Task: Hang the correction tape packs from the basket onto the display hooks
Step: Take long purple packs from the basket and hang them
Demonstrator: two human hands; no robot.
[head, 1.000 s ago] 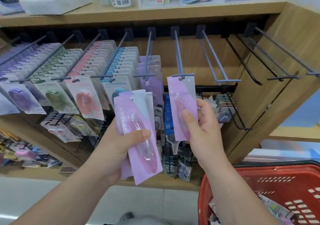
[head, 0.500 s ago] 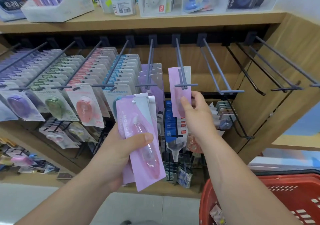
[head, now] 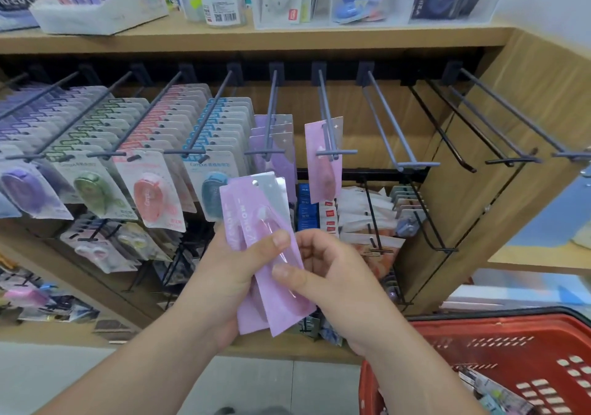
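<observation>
Frame centre: left hand [head: 220, 277] is gripping fanned lilac carded correction tape packs [head: 252, 203] reading "MONO"; right hand [head: 335, 274] is pinching the frontmost. Bare grey wire hooks [head: 391, 127] are projecting centre-right.

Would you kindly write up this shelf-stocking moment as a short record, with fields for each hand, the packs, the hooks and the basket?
left hand: grips a fanned stack of pink packs, thumb across the front
right hand: pinches the front pack of that stack
hung pack: one pink pack on the middle hook, no hand on it
neighbouring hook: to the right, bare
basket: red, lower right, a few packaged items inside
</observation>
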